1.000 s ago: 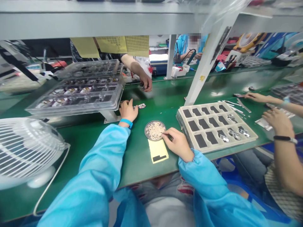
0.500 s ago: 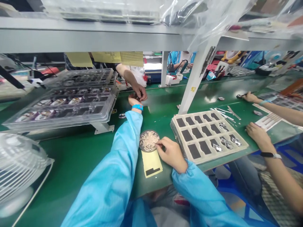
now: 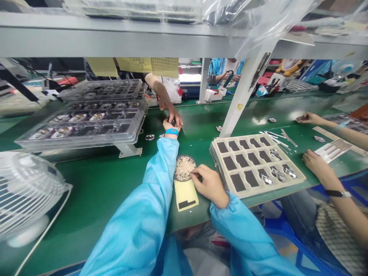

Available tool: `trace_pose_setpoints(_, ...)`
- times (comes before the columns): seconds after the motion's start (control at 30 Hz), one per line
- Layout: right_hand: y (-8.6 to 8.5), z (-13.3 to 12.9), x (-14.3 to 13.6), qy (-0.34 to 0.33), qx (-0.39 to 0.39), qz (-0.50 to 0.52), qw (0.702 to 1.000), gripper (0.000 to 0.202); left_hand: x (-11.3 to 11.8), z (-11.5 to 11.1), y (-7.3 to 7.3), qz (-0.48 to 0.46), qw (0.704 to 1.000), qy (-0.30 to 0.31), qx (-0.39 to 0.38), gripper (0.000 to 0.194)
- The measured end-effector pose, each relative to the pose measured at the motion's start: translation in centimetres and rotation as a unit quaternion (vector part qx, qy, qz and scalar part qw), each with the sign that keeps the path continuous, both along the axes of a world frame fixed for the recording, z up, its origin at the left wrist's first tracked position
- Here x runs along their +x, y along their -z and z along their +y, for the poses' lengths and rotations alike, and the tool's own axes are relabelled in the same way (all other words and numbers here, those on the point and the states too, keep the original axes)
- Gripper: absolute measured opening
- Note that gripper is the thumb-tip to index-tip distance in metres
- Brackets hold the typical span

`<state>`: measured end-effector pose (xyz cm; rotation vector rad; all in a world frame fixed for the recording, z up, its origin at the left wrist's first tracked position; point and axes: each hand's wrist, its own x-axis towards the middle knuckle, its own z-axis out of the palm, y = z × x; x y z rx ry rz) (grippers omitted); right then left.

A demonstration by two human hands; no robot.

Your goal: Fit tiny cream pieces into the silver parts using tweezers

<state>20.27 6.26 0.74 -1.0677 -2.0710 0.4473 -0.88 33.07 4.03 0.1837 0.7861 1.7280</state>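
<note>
Probably light, stiff and slim, the thin tool (image 3: 191, 173) at the dish's (image 3: 175, 171) right edge suits the right hand's (image 3: 211, 185) pinch behind its tip; beyond the dish, the left hand's (image 3: 168, 125) grip is unclear.

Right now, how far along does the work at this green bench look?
Perhaps partway. Four shiny parts sit in the beige tray; its other pockets show bare padding, possibly still to fill. The left hand meets another person's hand over a small part; the right hand holds a thin tool at the dish.
</note>
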Motion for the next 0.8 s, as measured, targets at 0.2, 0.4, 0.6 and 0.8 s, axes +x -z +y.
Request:
trace_pose_setpoints(0.2,0.3,0.2,0.0,0.005,-0.003,-0.002,1.0,0.009,0.5,-0.7,0.3,-0.054,0.998,0.013,-0.043,0.034)
trace_pose_setpoints(0.4,-0.1,0.2,0.1,0.013,-0.008,-0.022,1.0,0.008,3.2,-4.1,-0.3,-0.056,0.994,0.07,-0.069,0.021)
trace_pose_setpoints(0.6,-0.3,-0.1,0.0,0.009,-0.014,-0.062,0.998,0.006,9.8,-9.6,-3.7,-0.031,0.968,0.248,-0.039,0.015)
trace_pose_setpoints(0.8,0.5,0.2,0.3,0.012,0.002,-0.05,0.999,0.009,21.2,-13.4,-5.8,0.263,0.834,0.48,0.064,0.017)
